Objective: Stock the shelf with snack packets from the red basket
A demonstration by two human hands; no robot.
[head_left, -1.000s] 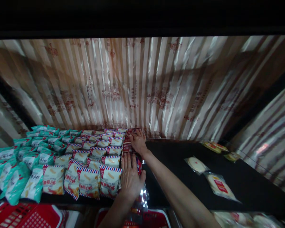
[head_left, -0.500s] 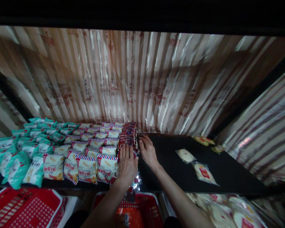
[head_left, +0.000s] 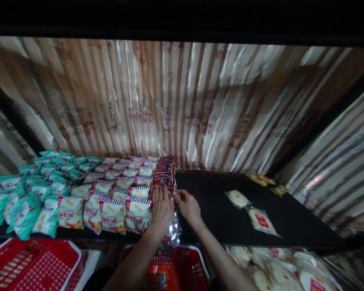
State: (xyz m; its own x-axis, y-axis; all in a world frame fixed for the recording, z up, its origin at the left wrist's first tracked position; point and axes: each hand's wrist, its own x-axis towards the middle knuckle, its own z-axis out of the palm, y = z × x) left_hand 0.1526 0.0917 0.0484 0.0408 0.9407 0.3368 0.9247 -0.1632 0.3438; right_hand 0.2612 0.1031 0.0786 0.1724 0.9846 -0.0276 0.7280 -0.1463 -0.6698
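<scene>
My left hand [head_left: 163, 206] lies flat, fingers stretched out, on a row of dark red packets [head_left: 164, 171] running from front to back of the black shelf. The packets under the palm are hidden. At the right edge of this row, the thumb and index finger of my right hand [head_left: 188, 205] come together in a pinch; anything between them is too small to make out. Directly left of the row stand several white snack bags [head_left: 138, 214] with red and blue striped tops. Clear shiny wrapping [head_left: 173, 234] hangs at the shelf's front by my left wrist.
Teal snack bags [head_left: 27, 216] fill the shelf's left side. On its right lie two flat round packets [head_left: 238, 199] and several yellow packets [head_left: 257, 180]. Below are red baskets [head_left: 33, 264] and wrapped pale packets [head_left: 279, 268]. A striped curtain [head_left: 182, 105] hangs behind.
My right hand has come off the top of the dark red packets, moved toward me and closed its fingers at their right edge. My left hand stays flat on the row.
</scene>
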